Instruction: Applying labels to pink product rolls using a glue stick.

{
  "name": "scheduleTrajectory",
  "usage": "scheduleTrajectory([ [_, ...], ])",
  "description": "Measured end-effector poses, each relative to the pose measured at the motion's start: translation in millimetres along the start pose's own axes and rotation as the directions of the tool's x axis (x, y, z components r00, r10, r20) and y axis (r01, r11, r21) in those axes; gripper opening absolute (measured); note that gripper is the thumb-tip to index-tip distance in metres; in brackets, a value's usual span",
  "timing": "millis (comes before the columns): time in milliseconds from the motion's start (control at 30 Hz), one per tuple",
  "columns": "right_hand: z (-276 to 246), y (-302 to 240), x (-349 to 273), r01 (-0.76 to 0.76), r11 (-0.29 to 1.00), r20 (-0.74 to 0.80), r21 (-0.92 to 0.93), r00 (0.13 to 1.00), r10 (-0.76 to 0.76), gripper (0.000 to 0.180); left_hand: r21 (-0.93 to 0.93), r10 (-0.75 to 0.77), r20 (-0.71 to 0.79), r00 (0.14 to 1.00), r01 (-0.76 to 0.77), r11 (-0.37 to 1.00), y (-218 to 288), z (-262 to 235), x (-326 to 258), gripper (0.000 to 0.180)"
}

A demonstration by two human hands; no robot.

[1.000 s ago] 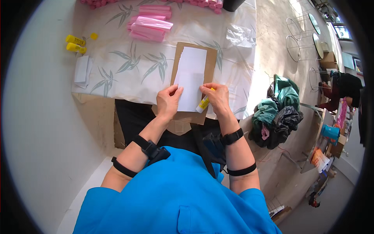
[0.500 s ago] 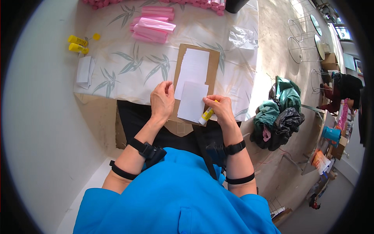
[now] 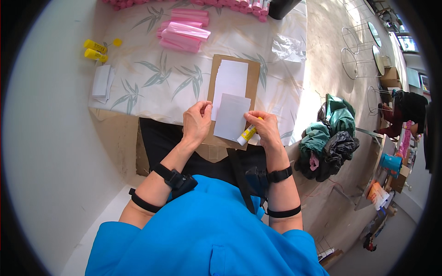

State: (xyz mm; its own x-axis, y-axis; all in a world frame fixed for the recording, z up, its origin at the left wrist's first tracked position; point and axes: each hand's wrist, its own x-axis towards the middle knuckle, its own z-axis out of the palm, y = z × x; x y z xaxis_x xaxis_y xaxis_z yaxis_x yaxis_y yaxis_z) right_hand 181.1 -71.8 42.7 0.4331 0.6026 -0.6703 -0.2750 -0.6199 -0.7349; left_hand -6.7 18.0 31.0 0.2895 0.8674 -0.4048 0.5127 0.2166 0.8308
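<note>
right hand (image 3: 267, 129) holds glue stick (image 3: 249, 134)

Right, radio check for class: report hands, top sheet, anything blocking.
Left hand: left of top sheet, contact unclear. Right hand: holding glue stick, at sheet's right edge. Top sheet: overlapping white stack on cardboard. Glue stick hides its lower right corner.

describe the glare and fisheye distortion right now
Head view: bright light washes out the floor beside the table; the clear plastic glints; toward the right rim, round-topped stands look tipped sideways; black fills the corners; the glue stick looks reasonably sharp.
</note>
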Motion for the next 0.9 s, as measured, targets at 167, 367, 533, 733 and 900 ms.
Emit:
scheduleTrajectory([
  [167, -1, 1, -1, 0.013, 0.999, 0.01, 0.037, 1.0, -0.014, 0.011, -0.036, -0.038, 0.022, 0.999, 0.039, 0.999, 0, 1, -1, 0.026],
  [367, 0, 4, 2, 0.038, 0.998, 0.01, 0.045, 0.999, -0.039, 0.011, -0.038, -0.046, 0.031, 0.998, 0.047, 0.998, -1, 1, -2, 0.026],
  [533, 1, 6, 5, 0.054, 0.998, -0.008, -0.028, 0.998, -0.055, 0.014, -0.024, 0.035, -0.04, 0.999, -0.036, 0.999, 0, -2, -4, 0.023],
  [733, 10, -3, 21, 0.045, 0.992, 0.021, -0.115, 0.999, -0.043, 0.015, 0.035, 0.267, -0.091, 0.959, -0.265, 0.964, 6, -4, 0, 0.018],
  [900, 16, -2, 32, 0.039, 0.988, -0.028, -0.151, 0.999, -0.044, 0.016, 0.123, 0.399, -0.065, 0.915, -0.389, 0.913, 1, -1, 5, 0.017],
])
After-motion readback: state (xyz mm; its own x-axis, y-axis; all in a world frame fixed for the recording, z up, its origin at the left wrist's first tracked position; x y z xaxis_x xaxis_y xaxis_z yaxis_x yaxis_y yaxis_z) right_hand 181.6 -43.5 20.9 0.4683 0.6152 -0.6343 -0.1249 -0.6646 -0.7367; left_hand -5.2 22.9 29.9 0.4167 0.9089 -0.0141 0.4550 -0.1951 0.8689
